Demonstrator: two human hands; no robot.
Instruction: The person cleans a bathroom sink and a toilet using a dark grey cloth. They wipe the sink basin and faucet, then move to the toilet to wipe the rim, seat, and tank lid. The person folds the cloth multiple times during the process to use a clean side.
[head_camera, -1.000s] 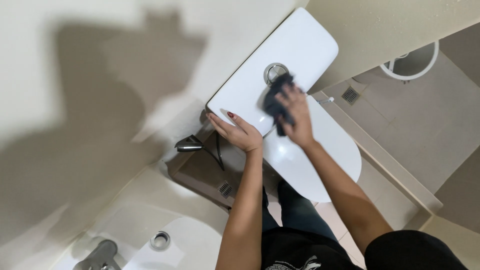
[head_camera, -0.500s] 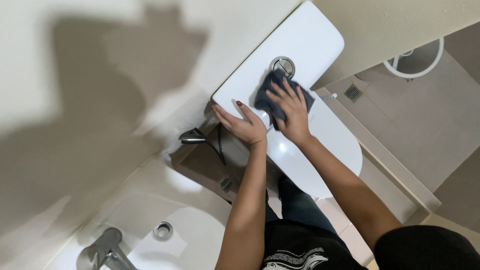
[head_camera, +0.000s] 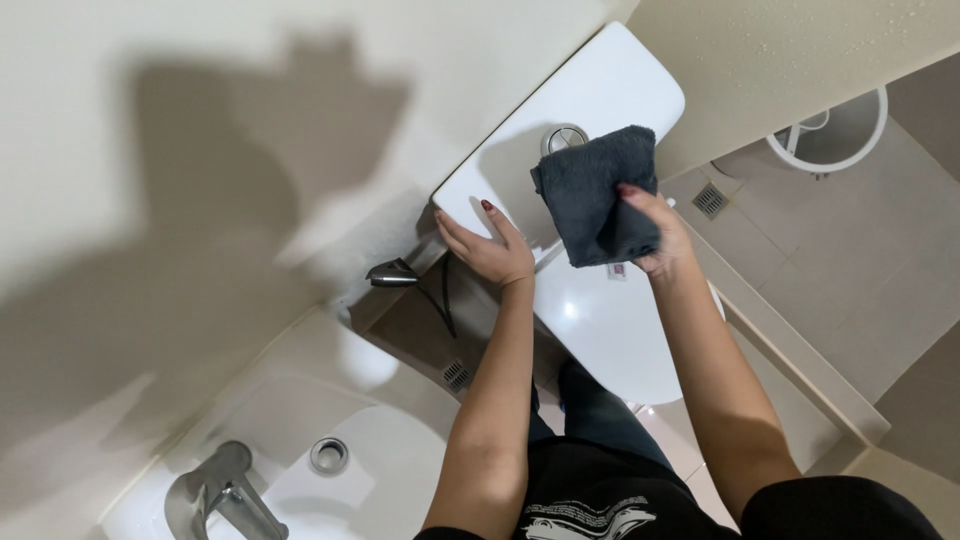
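My right hand (head_camera: 652, 232) holds a dark grey cloth (head_camera: 596, 190) lifted a little above the white toilet tank lid (head_camera: 600, 95). The cloth hangs in front of the round chrome flush button (head_camera: 563, 136) and partly hides it. My left hand (head_camera: 489, 244) rests flat on the near left corner of the tank lid, fingers spread. Below both hands lies the closed white toilet seat lid (head_camera: 610, 330).
A chrome spray nozzle with a black hose (head_camera: 395, 274) hangs left of the tank. A white sink (head_camera: 300, 440) with a drain and chrome tap (head_camera: 222, 495) is at lower left. A low tiled ledge (head_camera: 790, 350), a floor drain (head_camera: 710, 200) and a white ring-shaped stand (head_camera: 830, 130) are on the right.
My right hand has lifted the cloth off the tank lid and drawn it back toward me. My left hand stays on the lid's corner. The view has shifted slightly.
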